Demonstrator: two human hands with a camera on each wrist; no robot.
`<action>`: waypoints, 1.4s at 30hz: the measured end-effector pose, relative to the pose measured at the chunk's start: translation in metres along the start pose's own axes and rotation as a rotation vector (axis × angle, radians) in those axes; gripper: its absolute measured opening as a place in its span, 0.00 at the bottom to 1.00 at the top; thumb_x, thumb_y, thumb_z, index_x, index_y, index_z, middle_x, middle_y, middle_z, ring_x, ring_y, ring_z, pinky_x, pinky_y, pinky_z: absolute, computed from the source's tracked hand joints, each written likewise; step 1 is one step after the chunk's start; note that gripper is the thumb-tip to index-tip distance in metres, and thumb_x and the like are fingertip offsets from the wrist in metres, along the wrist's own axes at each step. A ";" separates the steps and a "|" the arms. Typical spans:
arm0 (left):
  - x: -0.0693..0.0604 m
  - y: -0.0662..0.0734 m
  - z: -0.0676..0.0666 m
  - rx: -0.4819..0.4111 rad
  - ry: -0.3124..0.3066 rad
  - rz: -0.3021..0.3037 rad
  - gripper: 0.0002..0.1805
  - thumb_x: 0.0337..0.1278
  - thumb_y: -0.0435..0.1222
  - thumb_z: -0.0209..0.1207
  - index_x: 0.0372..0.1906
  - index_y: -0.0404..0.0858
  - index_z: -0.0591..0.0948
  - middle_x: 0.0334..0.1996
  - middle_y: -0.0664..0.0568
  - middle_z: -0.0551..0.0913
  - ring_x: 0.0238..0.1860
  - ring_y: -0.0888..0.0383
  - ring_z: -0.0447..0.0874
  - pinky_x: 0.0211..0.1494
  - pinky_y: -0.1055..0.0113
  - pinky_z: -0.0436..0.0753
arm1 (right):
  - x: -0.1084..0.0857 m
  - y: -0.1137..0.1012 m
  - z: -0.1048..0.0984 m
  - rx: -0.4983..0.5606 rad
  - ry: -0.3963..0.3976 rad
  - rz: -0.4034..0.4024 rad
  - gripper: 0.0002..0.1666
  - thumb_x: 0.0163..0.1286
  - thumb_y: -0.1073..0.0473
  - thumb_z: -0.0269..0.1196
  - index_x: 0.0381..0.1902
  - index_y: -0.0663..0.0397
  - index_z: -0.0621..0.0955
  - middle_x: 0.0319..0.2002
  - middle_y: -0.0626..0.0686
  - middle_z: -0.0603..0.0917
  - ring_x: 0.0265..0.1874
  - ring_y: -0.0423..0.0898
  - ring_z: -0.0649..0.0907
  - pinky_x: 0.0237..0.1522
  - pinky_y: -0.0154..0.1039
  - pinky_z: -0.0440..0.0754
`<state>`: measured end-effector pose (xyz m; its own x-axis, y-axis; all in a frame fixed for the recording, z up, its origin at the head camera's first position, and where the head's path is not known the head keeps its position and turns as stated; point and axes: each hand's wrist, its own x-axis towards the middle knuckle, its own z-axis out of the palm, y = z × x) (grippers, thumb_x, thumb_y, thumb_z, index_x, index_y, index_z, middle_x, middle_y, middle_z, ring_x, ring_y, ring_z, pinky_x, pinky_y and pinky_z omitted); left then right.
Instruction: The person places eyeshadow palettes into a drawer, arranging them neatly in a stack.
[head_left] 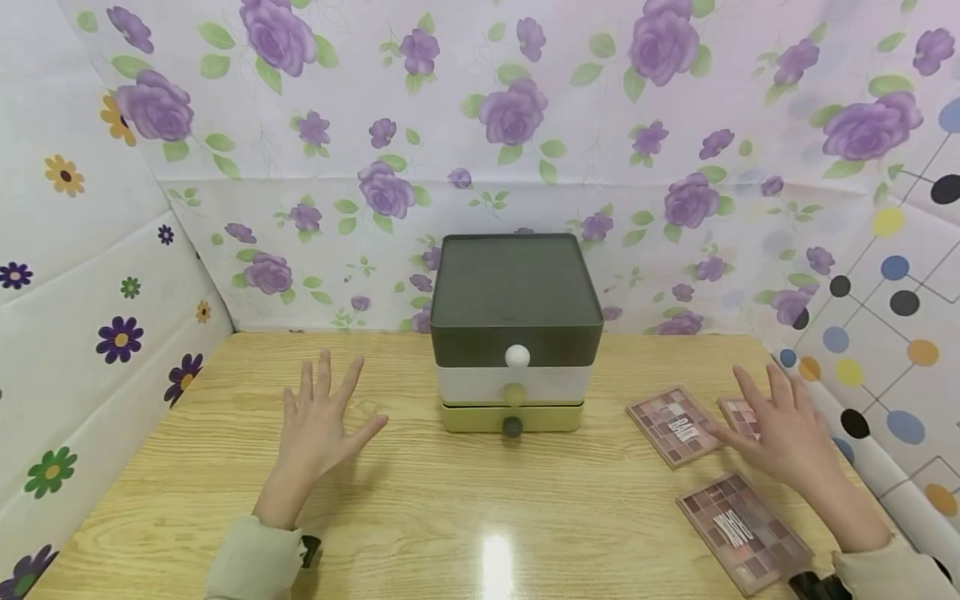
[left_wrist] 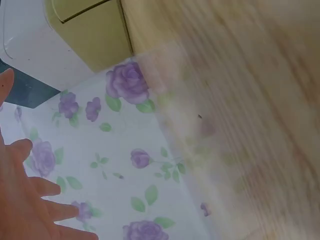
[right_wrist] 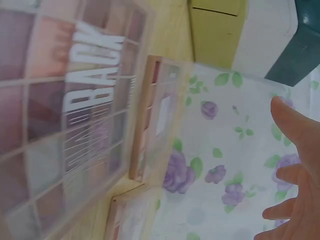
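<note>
Drawer box, one, dark, white and olive tiers: frame centre. Palettes, three: lower right, one partly hidden from me behind the right hand, fingers spread. Left hand: lower left, fingers apart. Wooden table beneath.

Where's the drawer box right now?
In the head view, the drawer box stands at the back centre of the table, in front of the purple-flowered cloth, with the left hand to its left and the makeup palettes to its right.
</note>
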<state>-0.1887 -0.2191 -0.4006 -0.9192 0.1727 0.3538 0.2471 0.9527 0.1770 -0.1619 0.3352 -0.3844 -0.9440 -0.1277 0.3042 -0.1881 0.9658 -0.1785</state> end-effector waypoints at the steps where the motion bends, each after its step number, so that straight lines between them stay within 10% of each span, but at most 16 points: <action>1: 0.000 0.001 0.000 -0.007 0.012 0.008 0.47 0.49 0.63 0.52 0.72 0.51 0.49 0.69 0.34 0.42 0.66 0.32 0.40 0.56 0.31 0.47 | 0.001 0.000 -0.001 0.010 0.007 -0.013 0.54 0.56 0.39 0.62 0.71 0.56 0.50 0.64 0.76 0.47 0.61 0.76 0.45 0.47 0.73 0.52; 20: 0.013 0.035 -0.011 -0.253 0.342 0.209 0.41 0.52 0.61 0.50 0.65 0.37 0.65 0.58 0.35 0.68 0.57 0.37 0.65 0.52 0.41 0.67 | 0.040 -0.044 -0.021 0.260 -0.024 -0.096 0.45 0.64 0.46 0.57 0.69 0.63 0.54 0.62 0.76 0.56 0.56 0.75 0.59 0.48 0.69 0.57; 31: 0.047 0.050 -0.024 -0.539 0.243 0.191 0.37 0.50 0.43 0.59 0.67 0.38 0.62 0.63 0.40 0.64 0.61 0.41 0.62 0.56 0.42 0.64 | 0.054 -0.078 -0.020 0.319 0.024 -0.145 0.39 0.63 0.48 0.58 0.65 0.66 0.62 0.60 0.71 0.64 0.58 0.69 0.63 0.51 0.65 0.60; 42: 0.084 0.056 -0.030 -0.924 0.108 0.133 0.28 0.60 0.35 0.54 0.66 0.39 0.64 0.65 0.44 0.61 0.62 0.46 0.61 0.55 0.50 0.70 | 0.056 -0.116 -0.018 0.541 0.148 -0.108 0.25 0.62 0.55 0.61 0.53 0.64 0.74 0.46 0.66 0.78 0.40 0.60 0.80 0.34 0.53 0.79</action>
<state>-0.2429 -0.1584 -0.3329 -0.8438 0.1982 0.4987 0.5363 0.3424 0.7715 -0.1881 0.2200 -0.3298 -0.8711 -0.1483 0.4682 -0.4300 0.6908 -0.5813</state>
